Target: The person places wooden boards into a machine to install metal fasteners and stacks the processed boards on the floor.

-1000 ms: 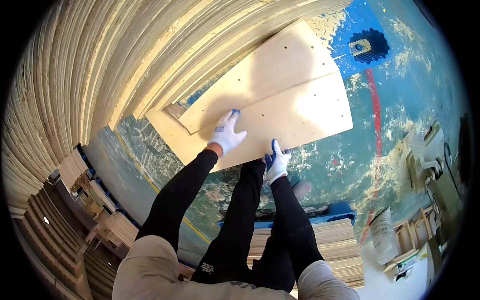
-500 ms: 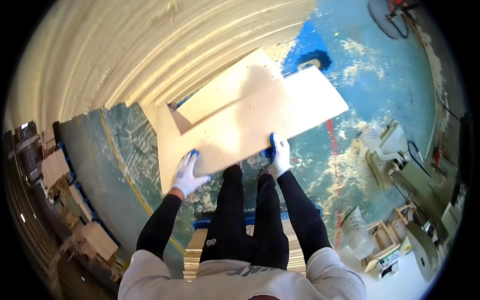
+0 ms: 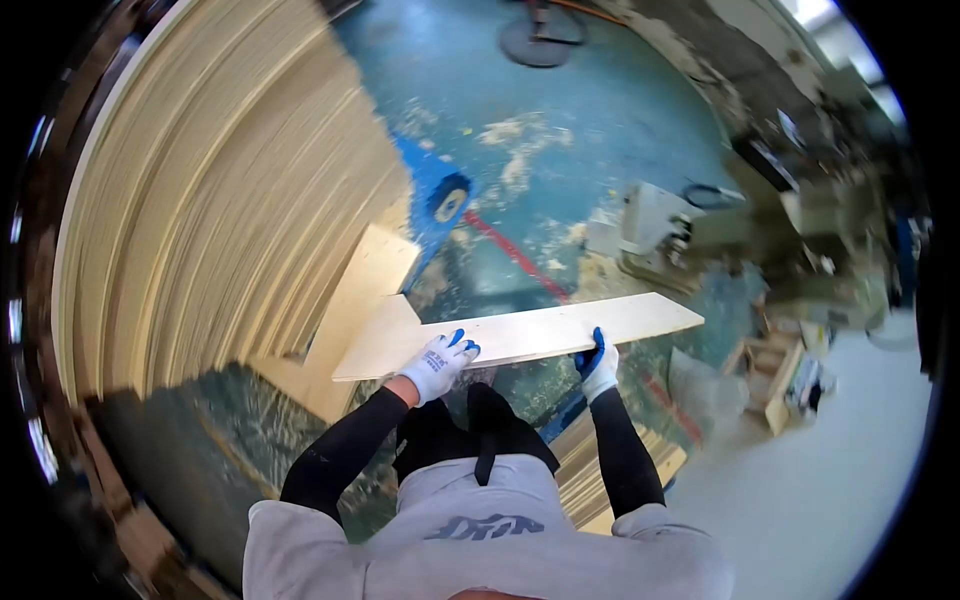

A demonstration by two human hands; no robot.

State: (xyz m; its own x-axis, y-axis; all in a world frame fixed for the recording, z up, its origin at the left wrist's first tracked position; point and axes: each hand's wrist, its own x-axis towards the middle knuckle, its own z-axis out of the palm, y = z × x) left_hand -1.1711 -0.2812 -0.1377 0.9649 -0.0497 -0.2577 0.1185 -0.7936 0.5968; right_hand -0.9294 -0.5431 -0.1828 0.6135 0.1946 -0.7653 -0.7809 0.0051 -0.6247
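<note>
A long, pale wooden board (image 3: 560, 330) spans the space in front of my body, slightly tilted up to the right. My left hand (image 3: 440, 368), in a white glove with blue fingertips, grips its near edge left of the middle, fingers lying over the top face. Farther right, my right hand (image 3: 598, 368), gloved the same way, is closed around the near edge with the thumb side on top. Beyond the left end, other pale boards (image 3: 362, 285) lie beside a tall stack, partly covered by the held one.
A tall stack of boards (image 3: 230, 200) fills the left side. Another stack (image 3: 615, 465) stands by my right arm. A blue pallet corner (image 3: 430, 190), sawdust and a red line (image 3: 515, 255) mark the floor. Machinery (image 3: 650, 225) and a wooden box (image 3: 765, 365) stand at right.
The held board has swung clockwise and come away from the boards beneath, moving with both hands. My body and view have turned to the right.
</note>
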